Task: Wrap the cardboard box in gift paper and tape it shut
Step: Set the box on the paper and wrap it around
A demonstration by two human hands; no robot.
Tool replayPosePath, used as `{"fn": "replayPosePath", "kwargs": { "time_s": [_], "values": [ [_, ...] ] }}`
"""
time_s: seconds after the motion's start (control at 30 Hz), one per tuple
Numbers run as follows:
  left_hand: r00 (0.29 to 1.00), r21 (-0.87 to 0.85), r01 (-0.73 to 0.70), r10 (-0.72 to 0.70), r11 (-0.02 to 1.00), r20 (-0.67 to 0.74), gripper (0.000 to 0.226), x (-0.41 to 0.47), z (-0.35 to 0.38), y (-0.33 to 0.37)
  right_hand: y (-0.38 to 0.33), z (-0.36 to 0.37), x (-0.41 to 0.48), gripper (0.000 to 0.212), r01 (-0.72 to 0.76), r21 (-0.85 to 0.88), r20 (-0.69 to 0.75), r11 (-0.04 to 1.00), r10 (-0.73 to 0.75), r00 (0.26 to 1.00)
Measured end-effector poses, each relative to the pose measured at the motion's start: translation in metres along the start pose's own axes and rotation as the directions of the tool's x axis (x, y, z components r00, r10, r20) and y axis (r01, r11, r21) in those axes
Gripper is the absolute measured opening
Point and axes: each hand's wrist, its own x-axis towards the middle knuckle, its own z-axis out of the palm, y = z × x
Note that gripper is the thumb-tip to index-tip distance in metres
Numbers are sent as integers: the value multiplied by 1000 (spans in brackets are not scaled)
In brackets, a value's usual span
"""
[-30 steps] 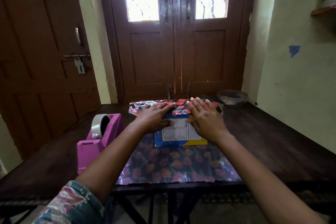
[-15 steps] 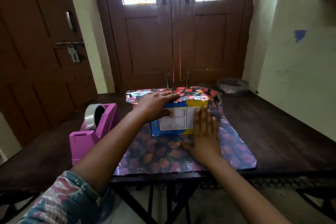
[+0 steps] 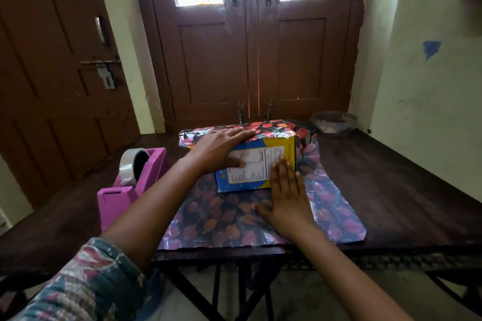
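A blue and yellow cardboard box (image 3: 283, 147) with a white printed label lies on a sheet of floral gift paper (image 3: 216, 219) in the middle of the dark wooden table (image 3: 391, 190). The far part of the paper is folded over the box's top. My left hand (image 3: 221, 147) presses that fold down on the box's left top, thumb on the near face. My right hand (image 3: 287, 198) lies flat, palm on the paper in front of the box, straight fingers reaching up the box's near face.
A pink tape dispenser (image 3: 130, 187) with a roll of clear tape (image 3: 133, 165) stands left of the paper. A grey bowl (image 3: 332, 122) sits at the table's far right corner. Brown doors close off the back, a pale wall the right.
My right hand came off the box top and dropped onto the paper in front of the box. My left hand stays on the fold. The view has tilted a little downward.
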Motion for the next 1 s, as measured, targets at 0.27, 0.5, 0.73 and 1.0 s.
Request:
{"fn": "replayPosePath", "kwargs": {
  "time_s": [0.27, 0.5, 0.73, 1.0],
  "values": [
    [993, 184, 12, 9, 983, -115, 83, -9, 4, 18, -7, -13, -4, 80, 15, 48, 77, 999, -19, 997],
    [998, 114, 11, -5, 993, -56, 84, -4, -4, 18, -10, -19, -5, 88, 18, 32, 123, 999, -22, 992],
    [999, 135, 0, 4, 991, -32, 83, -7, -1, 18, -9, -20, -5, 78, 10, 28, 225, 1000, -16, 974],
    [996, 174, -13, 27, 985, -82, 84, -10, 6, 17, -15, -28, -5, 68, 34, 61, 230, 998, -48, 972]
  ]
}}
